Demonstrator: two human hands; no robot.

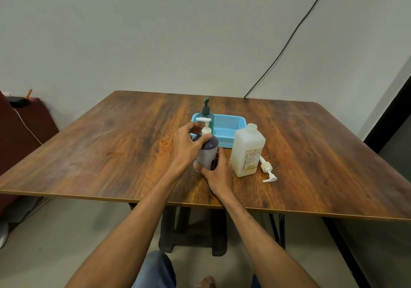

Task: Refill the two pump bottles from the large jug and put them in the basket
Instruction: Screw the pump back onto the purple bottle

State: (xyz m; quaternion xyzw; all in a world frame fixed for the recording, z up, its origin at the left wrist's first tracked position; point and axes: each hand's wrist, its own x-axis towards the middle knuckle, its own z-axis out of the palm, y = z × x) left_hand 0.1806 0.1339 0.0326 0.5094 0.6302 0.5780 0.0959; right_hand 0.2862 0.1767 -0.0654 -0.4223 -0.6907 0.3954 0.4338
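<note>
A wooden table [111,145] with dark grain stands against a pale wall [155,32]. A black cable [289,41] runs down the wall to the table's far edge. At the left, a dark red seat [20,132] carries a white cord [26,125].

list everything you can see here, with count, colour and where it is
table: 1, brown wood, fills the middle of the view
basket: 1, light blue, centre of table
green pump bottle: 1, dark green, standing in the basket's left end
dark pump bottle: 1, dark purple-grey with white pump, in front of the basket, held
jug: 1, translucent white, uncapped, right of held bottle
loose pump: 1, white, lying on table right of jug
cable: 1, black, on wall
left hand: 1, around bottle's top
right hand: 1, around bottle's base
</note>
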